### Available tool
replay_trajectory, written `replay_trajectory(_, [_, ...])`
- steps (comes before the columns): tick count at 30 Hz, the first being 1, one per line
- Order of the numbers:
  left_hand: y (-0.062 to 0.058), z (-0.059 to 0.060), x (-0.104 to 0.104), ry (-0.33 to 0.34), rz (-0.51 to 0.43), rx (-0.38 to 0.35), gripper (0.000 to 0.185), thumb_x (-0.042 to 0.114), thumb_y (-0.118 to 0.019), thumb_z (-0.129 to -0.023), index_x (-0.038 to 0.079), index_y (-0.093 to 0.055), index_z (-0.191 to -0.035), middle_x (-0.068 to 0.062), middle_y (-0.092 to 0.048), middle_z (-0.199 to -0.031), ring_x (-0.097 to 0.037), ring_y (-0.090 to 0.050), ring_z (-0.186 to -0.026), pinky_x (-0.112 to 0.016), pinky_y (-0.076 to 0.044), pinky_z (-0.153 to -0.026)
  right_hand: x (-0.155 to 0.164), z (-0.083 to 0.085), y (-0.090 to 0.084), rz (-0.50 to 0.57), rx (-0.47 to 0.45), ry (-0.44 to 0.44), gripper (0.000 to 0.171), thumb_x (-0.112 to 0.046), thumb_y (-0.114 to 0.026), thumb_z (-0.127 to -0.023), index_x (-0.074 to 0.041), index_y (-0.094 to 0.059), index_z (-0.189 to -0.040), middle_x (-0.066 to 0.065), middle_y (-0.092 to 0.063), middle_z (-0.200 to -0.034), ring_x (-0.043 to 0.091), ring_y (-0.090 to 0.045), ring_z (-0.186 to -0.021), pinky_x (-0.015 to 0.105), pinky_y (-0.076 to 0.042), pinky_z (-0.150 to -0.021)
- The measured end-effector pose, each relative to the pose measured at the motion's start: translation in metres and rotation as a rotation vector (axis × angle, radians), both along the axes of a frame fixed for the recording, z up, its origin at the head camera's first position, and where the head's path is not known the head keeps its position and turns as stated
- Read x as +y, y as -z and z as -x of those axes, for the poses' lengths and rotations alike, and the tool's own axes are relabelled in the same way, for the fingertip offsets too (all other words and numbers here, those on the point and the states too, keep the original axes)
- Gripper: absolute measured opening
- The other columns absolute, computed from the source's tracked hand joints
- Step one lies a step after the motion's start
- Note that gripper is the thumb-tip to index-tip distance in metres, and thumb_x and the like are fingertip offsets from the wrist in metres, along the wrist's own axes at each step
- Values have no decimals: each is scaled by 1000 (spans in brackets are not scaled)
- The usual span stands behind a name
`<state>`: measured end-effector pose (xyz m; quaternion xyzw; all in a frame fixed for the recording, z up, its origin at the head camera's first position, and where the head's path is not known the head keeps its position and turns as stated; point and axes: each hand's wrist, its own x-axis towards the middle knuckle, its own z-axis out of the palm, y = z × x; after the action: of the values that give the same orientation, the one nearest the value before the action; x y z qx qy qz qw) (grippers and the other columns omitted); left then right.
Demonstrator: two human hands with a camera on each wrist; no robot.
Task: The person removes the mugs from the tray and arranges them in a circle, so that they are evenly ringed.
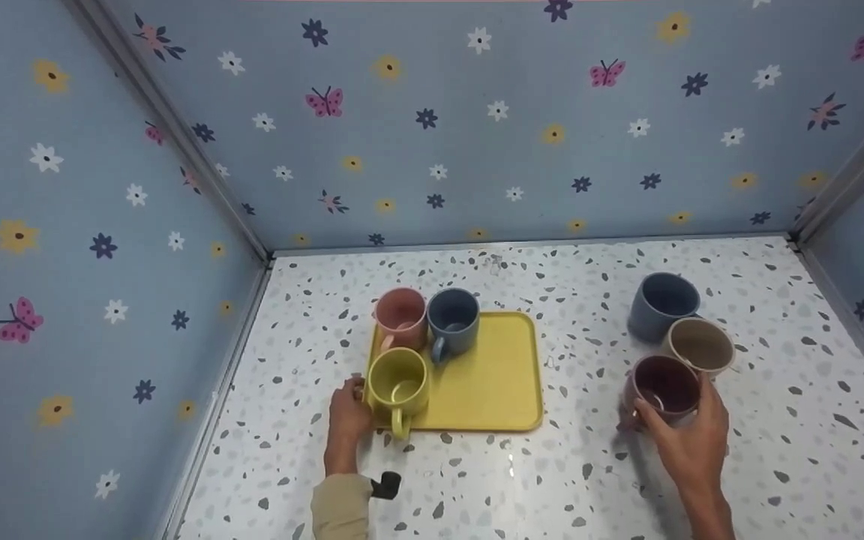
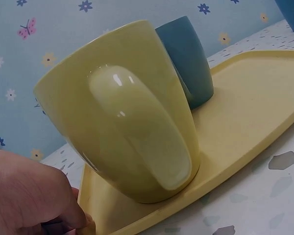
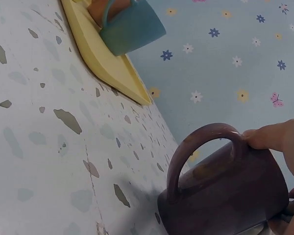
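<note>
A yellow tray (image 1: pixel 492 382) lies mid-table with a pink mug (image 1: pixel 400 316), a blue mug (image 1: pixel 453 319) and a yellow mug (image 1: pixel 397 386) on its left side. My left hand (image 1: pixel 357 394) is at the tray's front left corner beside the yellow mug (image 2: pixel 122 127), its curled fingers (image 2: pixel 76 215) on the tray rim (image 2: pixel 108 220). To the right, my right hand (image 1: pixel 664 412) grips a maroon mug (image 1: pixel 664 384) from above and behind. In the right wrist view a fingertip (image 3: pixel 269 137) presses by the handle of the maroon mug (image 3: pixel 225 196).
A beige mug (image 1: pixel 700 345) and a grey-blue mug (image 1: pixel 661 304) stand just behind the maroon one. Flowered blue walls close in the left, back and right sides. The tray's right half (image 2: pixel 255 98) carries nothing. Speckled tabletop (image 1: pixel 582 480) lies between the hands.
</note>
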<state>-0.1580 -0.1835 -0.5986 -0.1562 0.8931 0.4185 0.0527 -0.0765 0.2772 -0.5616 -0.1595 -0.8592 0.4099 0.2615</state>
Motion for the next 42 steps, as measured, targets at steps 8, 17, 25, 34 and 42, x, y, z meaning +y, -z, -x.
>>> replay_trajectory(8, [1, 1, 0, 3, 21, 28, 46, -8, -39, -83, -3, -54, -125, -23, -59, -101, -35, -55, -95, -47, -45, -87, 11, 1, -2, 21, 25, -87, 90, -11, -88, -63, -12, -44, -142, 17, -55, -131, 34, -49, -122, 45, -31, -106])
replay_trajectory(17, [4, 2, -1, 10, 40, 51, 43, -8, -39, -84, -5, -55, -123, -23, -59, -96, -34, -55, -90, -48, -45, -84, 20, -8, -7, 57, -111, -106, 101, -19, -86, -67, -13, -29, -150, 24, -41, -144, 41, -40, -130, 56, -26, -109])
replay_trajectory(25, [2, 1, -1, 5, 34, 44, 44, -8, -40, -83, -4, -55, -124, -22, -59, -97, -34, -55, -92, -47, -45, -85, 23, -9, -9, 66, -117, -135, 97, -19, -87, -67, -18, -34, -149, 18, -46, -141, 37, -44, -127, 54, -29, -107])
replay_trajectory(34, [2, 1, -1, -5, 17, 29, 44, -7, -39, -84, -3, -55, -125, -23, -60, -101, -35, -56, -96, -47, -44, -88, 23, -8, -8, 70, -139, -145, 99, -19, -85, -69, -14, -29, -150, 19, -37, -147, 37, -35, -135, 53, -24, -112])
replay_trajectory(42, [1, 1, -1, 0, 28, 20, 44, -7, -41, -83, -3, -54, -125, -22, -59, -100, -33, -56, -95, -46, -46, -84, 21, -7, -10, 52, -92, -169, 95, -10, -84, -69, -8, -31, -148, 24, -33, -146, 41, -28, -135, 58, -18, -112])
